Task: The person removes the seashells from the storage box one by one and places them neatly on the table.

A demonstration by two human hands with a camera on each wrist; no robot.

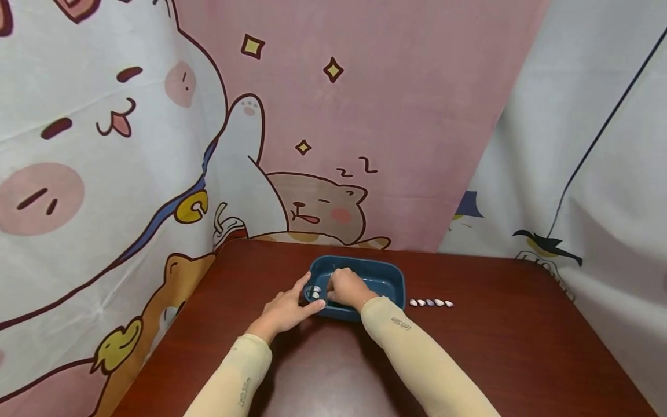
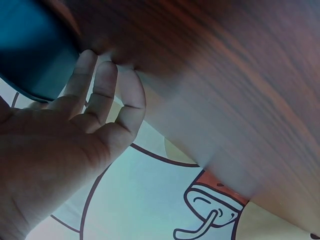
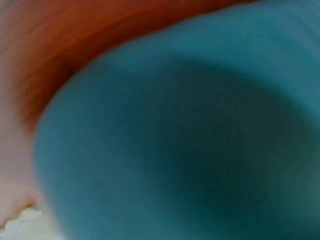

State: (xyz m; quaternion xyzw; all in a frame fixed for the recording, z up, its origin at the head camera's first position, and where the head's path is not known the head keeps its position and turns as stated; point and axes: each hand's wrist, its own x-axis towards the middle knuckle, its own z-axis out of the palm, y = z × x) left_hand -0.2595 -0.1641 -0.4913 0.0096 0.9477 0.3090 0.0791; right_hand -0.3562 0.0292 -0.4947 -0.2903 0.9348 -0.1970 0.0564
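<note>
A dark blue rectangular basin with rounded corners sits on the table. My left hand rests at its left end, fingers spread and relaxed, with the thumb by the near rim. In the left wrist view, several fingertips of that hand touch down beside the basin wall. My right hand reaches inside the basin with bent fingers pointing down; I cannot tell whether it pinches anything. Small whitish shell-like pieces lie in the basin's left end, between the two hands. The right wrist view shows mostly blurred blue basin.
On the table to the right of the basin, several similar shell-like pieces form a straight row. The reddish-brown wooden table ends at the back against a cartoon-printed cloth, which also hangs along the left side.
</note>
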